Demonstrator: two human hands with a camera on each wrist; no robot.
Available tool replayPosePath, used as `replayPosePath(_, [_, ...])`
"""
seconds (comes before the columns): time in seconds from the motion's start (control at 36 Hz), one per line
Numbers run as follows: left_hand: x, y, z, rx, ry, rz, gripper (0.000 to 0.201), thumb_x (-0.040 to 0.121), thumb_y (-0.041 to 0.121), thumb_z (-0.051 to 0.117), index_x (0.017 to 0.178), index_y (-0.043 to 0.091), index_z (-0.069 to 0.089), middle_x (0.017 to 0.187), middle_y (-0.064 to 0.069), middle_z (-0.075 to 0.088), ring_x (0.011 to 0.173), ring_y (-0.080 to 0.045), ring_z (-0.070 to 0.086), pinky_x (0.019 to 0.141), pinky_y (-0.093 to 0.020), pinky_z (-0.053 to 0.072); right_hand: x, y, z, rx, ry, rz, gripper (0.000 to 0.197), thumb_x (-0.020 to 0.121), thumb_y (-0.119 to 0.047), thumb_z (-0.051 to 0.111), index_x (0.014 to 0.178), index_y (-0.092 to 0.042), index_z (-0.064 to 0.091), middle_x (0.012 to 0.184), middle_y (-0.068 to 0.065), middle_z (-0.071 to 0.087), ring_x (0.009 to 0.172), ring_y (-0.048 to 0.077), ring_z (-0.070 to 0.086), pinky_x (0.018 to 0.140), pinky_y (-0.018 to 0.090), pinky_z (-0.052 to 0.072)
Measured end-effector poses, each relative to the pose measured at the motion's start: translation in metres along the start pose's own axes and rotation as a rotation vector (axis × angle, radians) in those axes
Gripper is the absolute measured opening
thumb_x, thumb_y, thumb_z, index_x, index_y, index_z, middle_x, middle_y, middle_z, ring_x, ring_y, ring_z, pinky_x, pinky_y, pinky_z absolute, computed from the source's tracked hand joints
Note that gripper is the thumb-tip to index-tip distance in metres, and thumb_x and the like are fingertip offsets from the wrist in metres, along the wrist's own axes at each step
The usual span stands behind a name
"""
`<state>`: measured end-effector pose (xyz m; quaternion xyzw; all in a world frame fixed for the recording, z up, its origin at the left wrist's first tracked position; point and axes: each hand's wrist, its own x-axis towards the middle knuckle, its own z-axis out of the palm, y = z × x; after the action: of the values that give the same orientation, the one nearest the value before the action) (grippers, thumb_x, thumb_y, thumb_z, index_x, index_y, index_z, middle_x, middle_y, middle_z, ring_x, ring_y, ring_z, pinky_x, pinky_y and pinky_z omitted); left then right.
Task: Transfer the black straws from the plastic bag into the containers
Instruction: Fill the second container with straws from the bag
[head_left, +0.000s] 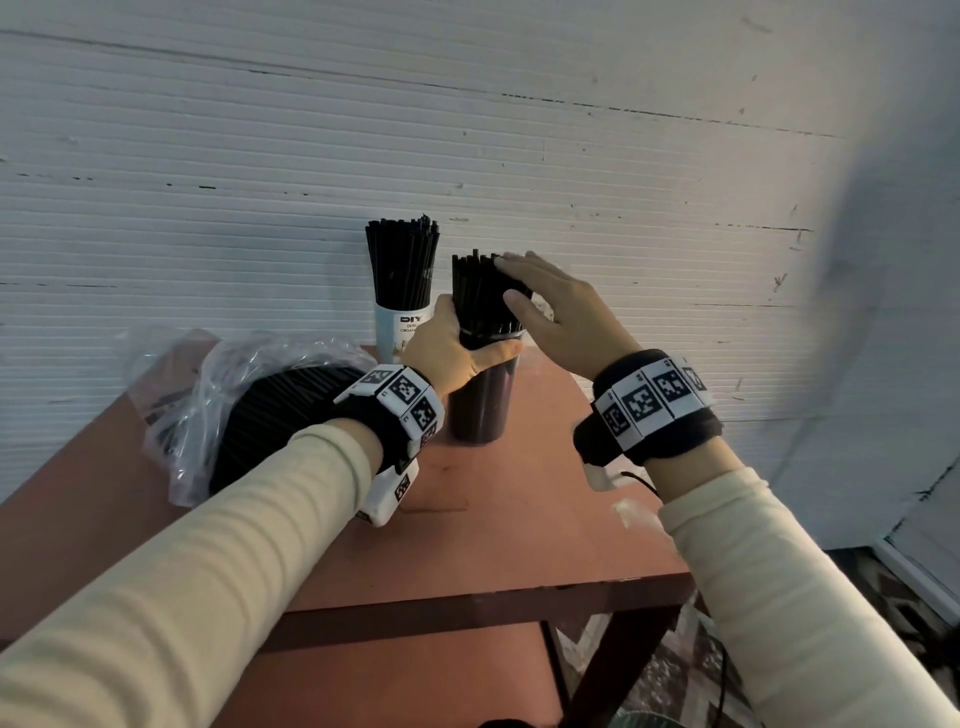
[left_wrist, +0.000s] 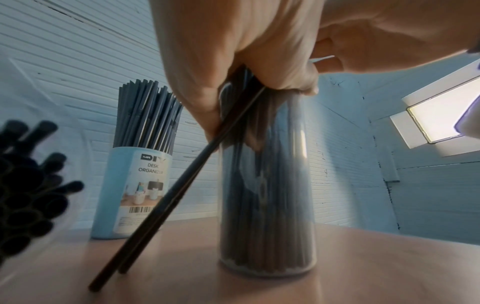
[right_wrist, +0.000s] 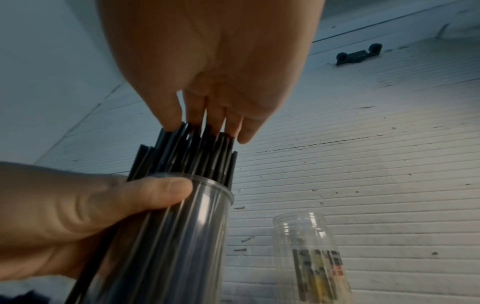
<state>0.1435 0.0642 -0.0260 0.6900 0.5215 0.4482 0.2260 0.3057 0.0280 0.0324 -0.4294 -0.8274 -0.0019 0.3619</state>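
A clear container (head_left: 480, 400) packed with black straws (head_left: 480, 291) stands on the reddish table (head_left: 519, 509). My left hand (head_left: 457, 348) grips it round the rim, thumb in front (right_wrist: 161, 191). Two loose straws (left_wrist: 161, 207) lean outside the container (left_wrist: 267, 195), their tops pinned under my left hand (left_wrist: 259, 61) and their lower ends on the table. My right hand (head_left: 556, 306) lies flat with straight fingers (right_wrist: 205, 115) touching the straw tops (right_wrist: 197, 148). The plastic bag (head_left: 218, 374) of black straws (head_left: 270, 415) lies at the left.
A white desk-organizer tub (head_left: 397, 327) full of straws stands behind, against the ribbed white wall. An empty clear jar (right_wrist: 309, 257) with a label stands right of the held container. The table's front edge (head_left: 493, 592) is near; bare tabletop lies in front.
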Motion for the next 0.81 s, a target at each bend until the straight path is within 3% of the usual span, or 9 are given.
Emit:
replayPosePath(0.08, [-0.003,0.003,0.003,0.021,0.032,-0.009,0.078,0.073,0.051,0.08,0.129,0.013,0.041,0.102,0.007,0.059,0.093,-0.011,0.058,0.079,-0.024,0.042,-0.003,0.002,0.001,0.017,0.066,-0.006,0.046,0.099,-0.024,0.051,0.144,-0.017,0.044,0.15,0.002,0.042,0.141,0.014,0.033,0.113,0.019,0.021])
replayPosePath(0.17, [-0.005,0.003,0.002,0.02,0.042,-0.001,0.078,0.074,0.052,0.079,0.129,0.012,0.041,0.102,0.008,0.059,0.093,-0.01,0.057,0.081,-0.024,0.042,-0.006,0.005,0.0,0.034,0.228,-0.035,0.045,0.095,-0.025,0.058,0.138,-0.013,0.05,0.14,0.003,0.052,0.13,0.013,0.046,0.108,0.022,0.033])
replayPosePath(0.28, [-0.006,0.001,0.001,0.0,0.04,-0.01,0.081,0.072,0.054,0.079,0.13,0.013,0.041,0.104,0.008,0.06,0.098,-0.012,0.059,0.086,-0.026,0.045,-0.011,0.005,-0.004,0.077,0.379,-0.046,0.02,0.089,-0.021,0.065,0.105,-0.009,0.064,0.099,0.002,0.063,0.092,0.013,0.058,0.082,0.025,0.049])
replayPosePath(0.33, [-0.007,0.003,0.001,0.008,0.036,-0.013,0.082,0.071,0.055,0.079,0.13,0.013,0.042,0.104,0.007,0.061,0.099,-0.013,0.061,0.088,-0.029,0.048,-0.013,0.002,-0.006,0.123,0.345,-0.033,0.01,0.087,-0.018,0.067,0.092,-0.009,0.064,0.084,0.001,0.063,0.079,0.014,0.059,0.073,0.029,0.05])
replayPosePath(0.39, [-0.007,0.005,0.002,0.021,0.036,-0.015,0.08,0.071,0.055,0.079,0.128,0.012,0.042,0.103,0.005,0.062,0.097,-0.015,0.062,0.086,-0.03,0.049,-0.014,-0.003,-0.006,0.177,0.248,-0.009,0.01,0.085,-0.018,0.07,0.092,-0.012,0.066,0.081,-0.001,0.065,0.075,0.013,0.061,0.071,0.03,0.052])
replayPosePath(0.5, [-0.007,0.006,0.0,0.054,0.031,-0.022,0.074,0.075,0.052,0.077,0.126,0.013,0.041,0.097,0.005,0.06,0.09,-0.015,0.062,0.077,-0.029,0.048,-0.011,-0.009,-0.002,0.153,0.068,0.016,0.021,0.083,-0.023,0.074,0.103,-0.019,0.068,0.088,-0.004,0.066,0.075,0.003,0.058,0.071,0.011,0.045])
replayPosePath(0.56, [-0.007,0.005,-0.001,0.063,0.028,-0.019,0.068,0.078,0.046,0.076,0.125,0.013,0.041,0.096,0.003,0.061,0.091,-0.019,0.064,0.077,-0.031,0.05,-0.008,-0.011,0.001,0.118,0.022,0.02,0.021,0.082,-0.025,0.074,0.103,-0.02,0.069,0.09,-0.004,0.066,0.078,0.004,0.059,0.073,0.01,0.045])
replayPosePath(0.69, [-0.007,0.006,-0.001,0.078,0.017,-0.017,0.065,0.078,0.043,0.076,0.122,0.01,0.042,0.101,-0.005,0.064,0.093,-0.025,0.065,0.083,-0.041,0.054,-0.003,-0.017,0.009,0.045,-0.027,0.029,0.01,0.083,-0.018,0.072,0.093,-0.017,0.074,0.089,-0.003,0.069,0.079,0.005,0.059,0.073,0.01,0.043])
replayPosePath(0.81, [-0.007,0.007,-0.001,0.075,0.026,-0.019,0.072,0.075,0.052,0.077,0.123,0.012,0.041,0.1,-0.001,0.064,0.091,-0.021,0.064,0.083,-0.038,0.054,0.001,-0.022,0.0,0.052,-0.005,0.042,0.006,0.084,-0.012,0.07,0.089,-0.013,0.073,0.086,-0.003,0.069,0.08,0.006,0.06,0.073,0.008,0.043])
